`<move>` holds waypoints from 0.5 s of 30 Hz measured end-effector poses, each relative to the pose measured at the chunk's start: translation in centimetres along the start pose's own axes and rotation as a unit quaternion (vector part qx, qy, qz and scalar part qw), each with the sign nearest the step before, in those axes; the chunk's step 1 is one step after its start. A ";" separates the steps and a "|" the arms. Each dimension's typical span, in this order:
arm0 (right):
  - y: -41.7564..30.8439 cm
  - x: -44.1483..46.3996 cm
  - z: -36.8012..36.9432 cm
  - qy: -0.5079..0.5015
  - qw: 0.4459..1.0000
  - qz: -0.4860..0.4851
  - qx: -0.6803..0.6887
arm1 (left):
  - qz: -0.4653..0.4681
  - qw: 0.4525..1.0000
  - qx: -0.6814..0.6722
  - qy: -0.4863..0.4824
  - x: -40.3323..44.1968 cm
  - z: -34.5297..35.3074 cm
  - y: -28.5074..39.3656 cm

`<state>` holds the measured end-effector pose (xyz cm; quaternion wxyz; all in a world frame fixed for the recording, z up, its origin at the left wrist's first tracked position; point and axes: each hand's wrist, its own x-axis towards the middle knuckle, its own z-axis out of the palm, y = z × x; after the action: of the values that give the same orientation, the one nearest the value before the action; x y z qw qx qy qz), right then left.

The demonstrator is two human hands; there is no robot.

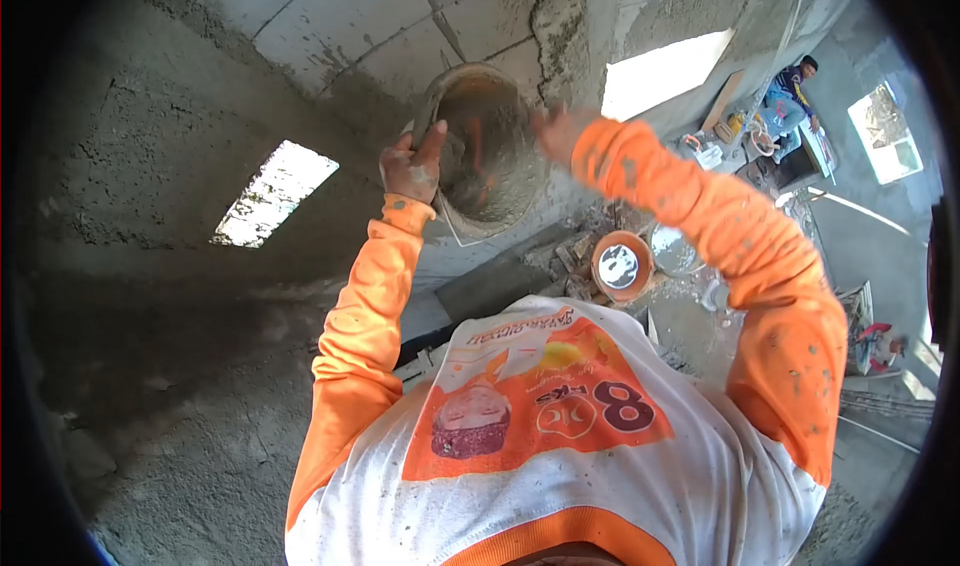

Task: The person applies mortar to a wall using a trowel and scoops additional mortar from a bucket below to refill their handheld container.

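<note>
A mortar-smeared bucket (pixel 532 204) is held up in front of the wall, its mouth turned toward me. My left hand (pixel 412 162) grips its left rim, with the fingers closed on the edge. Wet grey mix coats the inside, where a blurred reddish streak also shows. Just right of the rim is my right hand (pixel 562 134), smeared by motion, so its fingers and anything in them cannot be made out. Both of my orange sleeves carry grey splashes.
Bare wall blocks (pixel 370 16) adjoin rough grey plaster (pixel 150 136). Below stand an orange tub (pixel 641 268) with pale liquid and a second round container (pixel 675 249), amid rubble. A person (pixel 788 101) sits at far right, near a window opening (pixel 885 134).
</note>
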<state>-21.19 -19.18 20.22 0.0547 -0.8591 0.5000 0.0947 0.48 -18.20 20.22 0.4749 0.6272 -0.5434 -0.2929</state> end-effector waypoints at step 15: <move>2.6 3.8 6.0 -0.021 0.977 0.067 0.201 | -0.033 0.998 -0.042 0.031 -1.4 -0.3 -2.8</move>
<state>-22.26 -22.59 13.56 0.2306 -0.7927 0.5641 0.0141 1.54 -16.95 17.53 0.5070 0.6333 -0.4948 -0.3115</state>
